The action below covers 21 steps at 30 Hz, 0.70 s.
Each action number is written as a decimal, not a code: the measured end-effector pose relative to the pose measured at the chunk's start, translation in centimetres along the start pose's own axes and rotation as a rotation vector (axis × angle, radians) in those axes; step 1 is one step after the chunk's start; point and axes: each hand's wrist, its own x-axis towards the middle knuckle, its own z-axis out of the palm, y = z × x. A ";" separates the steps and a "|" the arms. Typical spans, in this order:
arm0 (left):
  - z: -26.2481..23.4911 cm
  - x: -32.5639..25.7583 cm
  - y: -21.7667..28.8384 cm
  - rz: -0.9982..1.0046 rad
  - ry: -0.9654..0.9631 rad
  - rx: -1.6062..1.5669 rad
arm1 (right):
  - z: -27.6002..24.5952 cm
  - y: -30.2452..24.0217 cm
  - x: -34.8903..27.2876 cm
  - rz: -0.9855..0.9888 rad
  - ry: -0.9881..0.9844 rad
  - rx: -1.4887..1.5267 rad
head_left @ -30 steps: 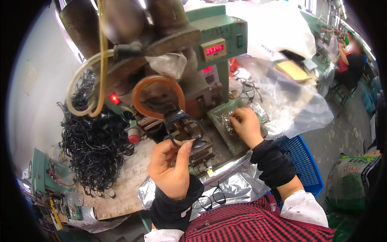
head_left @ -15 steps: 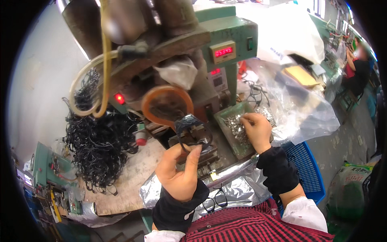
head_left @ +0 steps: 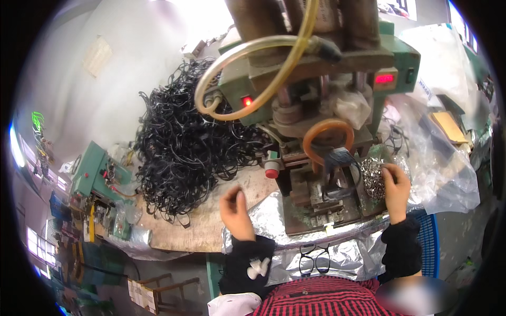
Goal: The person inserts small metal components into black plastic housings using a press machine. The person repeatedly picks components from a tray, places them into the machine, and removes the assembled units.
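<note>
The left hand (head_left: 235,208) hovers over the bare wooden surface (head_left: 211,231) near its front edge, fingers curled loosely inward; its grip looks released, with nothing I can make out in it. It hangs between the heap of black loops (head_left: 179,147) piled toward the surface's back left and the green press (head_left: 321,105) — within reach of either. The right hand (head_left: 395,187) rests against the pile of small metal pieces (head_left: 373,176) in a tray just right of the press die, fingertips pinched down into the pile; whether they have caught a piece is too small to tell. Silver foil (head_left: 274,210) drapes over the front edge, and a pair of glasses (head_left: 314,260) lies on it.
</note>
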 end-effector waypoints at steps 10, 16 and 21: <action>8.4 16.2 -8.2 0.257 -0.216 0.887 | 3.5 -0.3 1.6 -0.043 0.031 0.182; 3.8 11.1 -11.8 0.280 -0.211 0.812 | -1.1 -0.1 -2.0 -0.271 0.161 -0.279; -0.2 9.9 -6.6 -0.068 -0.567 0.386 | -2.0 -0.8 -2.2 -0.415 0.095 -0.521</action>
